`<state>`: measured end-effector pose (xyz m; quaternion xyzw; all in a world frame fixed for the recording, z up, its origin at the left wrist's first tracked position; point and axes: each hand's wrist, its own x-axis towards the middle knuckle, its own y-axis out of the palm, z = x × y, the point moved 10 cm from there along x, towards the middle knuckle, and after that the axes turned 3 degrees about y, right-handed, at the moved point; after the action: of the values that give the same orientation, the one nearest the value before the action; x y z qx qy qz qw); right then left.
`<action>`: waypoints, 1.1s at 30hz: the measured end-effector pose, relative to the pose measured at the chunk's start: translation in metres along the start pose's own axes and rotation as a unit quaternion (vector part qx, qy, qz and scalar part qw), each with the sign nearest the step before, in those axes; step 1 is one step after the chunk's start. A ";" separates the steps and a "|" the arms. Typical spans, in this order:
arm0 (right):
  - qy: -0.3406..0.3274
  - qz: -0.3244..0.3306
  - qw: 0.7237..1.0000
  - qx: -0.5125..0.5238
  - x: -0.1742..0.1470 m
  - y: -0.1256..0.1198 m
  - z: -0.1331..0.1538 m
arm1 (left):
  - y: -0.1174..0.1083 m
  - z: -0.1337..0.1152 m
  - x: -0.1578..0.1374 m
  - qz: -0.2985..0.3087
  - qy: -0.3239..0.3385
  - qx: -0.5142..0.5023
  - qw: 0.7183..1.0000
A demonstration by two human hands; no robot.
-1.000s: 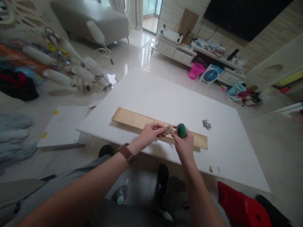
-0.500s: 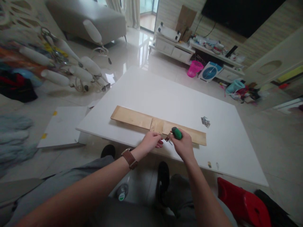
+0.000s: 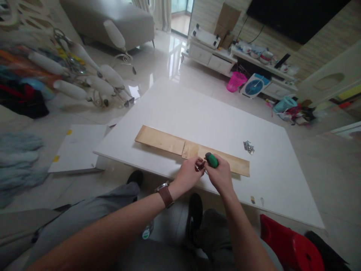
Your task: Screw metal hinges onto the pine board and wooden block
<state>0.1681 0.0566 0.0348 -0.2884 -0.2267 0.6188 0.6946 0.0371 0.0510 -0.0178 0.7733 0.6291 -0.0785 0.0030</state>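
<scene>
My right hand [image 3: 220, 174] is closed round a screwdriver [image 3: 211, 160] with a green and black handle; its shaft is mostly hidden by the fingers. Beside it, my left hand [image 3: 190, 172] pinches a small metal bracket [image 3: 199, 164], largely covered by the fingertips. The two hands almost meet. Under and behind them a long light wooden board [image 3: 160, 141] lies across a white panel [image 3: 197, 109]. Near the wooden board's middle is a squarer wooden section [image 3: 190, 149] with a small dark hole at its near edge.
Several metal brackets [image 3: 248, 147] lie in a pile on the panel at the right. A small brass-coloured piece [image 3: 252, 199] and a clear bit [image 3: 262, 201] sit near its front edge. A red stool [image 3: 293, 246] stands at lower right, a chandelier [image 3: 98, 82] at left.
My left hand has moved right to the fingers of my right hand and taken hold of the metal bracket that my right hand held along with the screwdriver. The view has shifted slightly.
</scene>
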 end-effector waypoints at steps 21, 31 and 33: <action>0.001 0.006 0.999 0.045 0.002 0.021 0.015 | -0.020 0.040 0.000 -0.033 -0.115 -0.316 0.941; 0.013 0.016 0.997 0.071 0.003 0.018 0.000 | -0.025 0.036 0.005 -0.042 -0.078 -0.213 0.973; 0.013 0.016 0.998 0.066 0.003 0.017 0.001 | -0.025 0.034 0.005 -0.045 -0.062 -0.203 0.976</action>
<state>0.1549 0.0609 0.0237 -0.2537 -0.1719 0.6398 0.7048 0.0095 0.0579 -0.0497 0.7214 0.6644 0.0028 0.1953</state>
